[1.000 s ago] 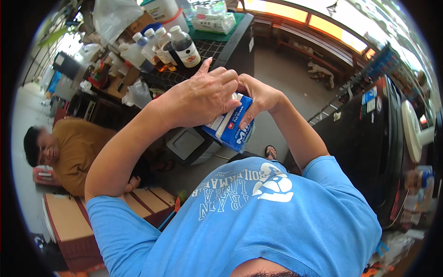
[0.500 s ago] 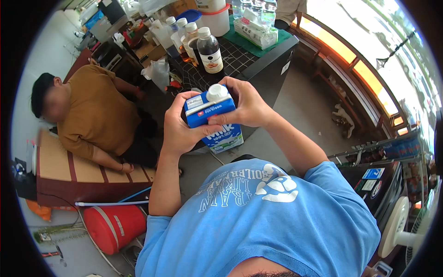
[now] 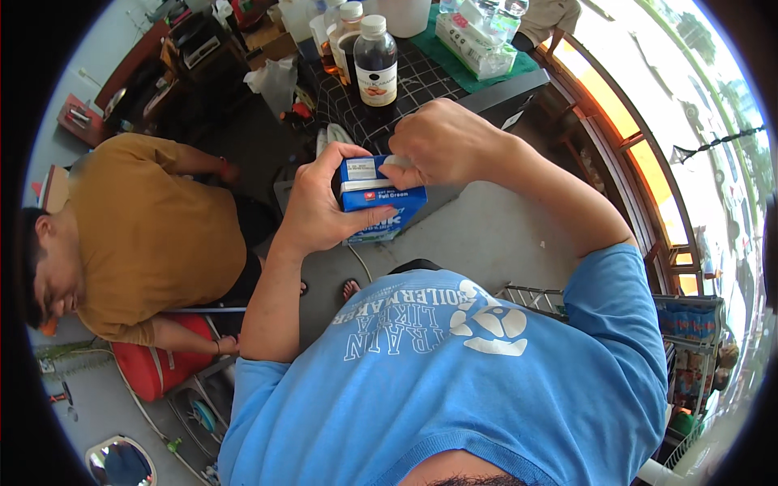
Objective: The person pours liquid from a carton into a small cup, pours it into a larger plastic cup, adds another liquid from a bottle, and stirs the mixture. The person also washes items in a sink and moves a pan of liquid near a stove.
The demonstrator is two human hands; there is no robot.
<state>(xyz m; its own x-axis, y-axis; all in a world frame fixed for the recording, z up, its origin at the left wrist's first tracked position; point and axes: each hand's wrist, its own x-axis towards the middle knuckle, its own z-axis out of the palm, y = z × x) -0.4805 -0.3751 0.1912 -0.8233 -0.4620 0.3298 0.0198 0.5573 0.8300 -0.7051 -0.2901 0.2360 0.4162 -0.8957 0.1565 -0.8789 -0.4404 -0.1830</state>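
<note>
A blue and white milk carton [image 3: 381,198] is held upright in front of my chest. My left hand [image 3: 312,202] is closed around its left side, with the thumb across the front face and the fingers behind. My right hand [image 3: 446,146] is bent over the right part of the carton's top, its fingers curled and pinching where the white screw cap sits. The cap is largely covered by those fingers, so I cannot tell whether it has turned.
Beyond the carton, a dark bottle with a white cap [image 3: 376,65] stands among several bottles on a black grid-patterned counter [image 3: 421,77]. A tissue pack [image 3: 476,49] lies on green cloth. At left, a person in a brown shirt [image 3: 170,235] leans near a red container [image 3: 162,360].
My right hand has moved from the carton's side onto its cap, with the elbow lifted outward. The carton is turned slightly. The person at left has come closer and bent toward the red container.
</note>
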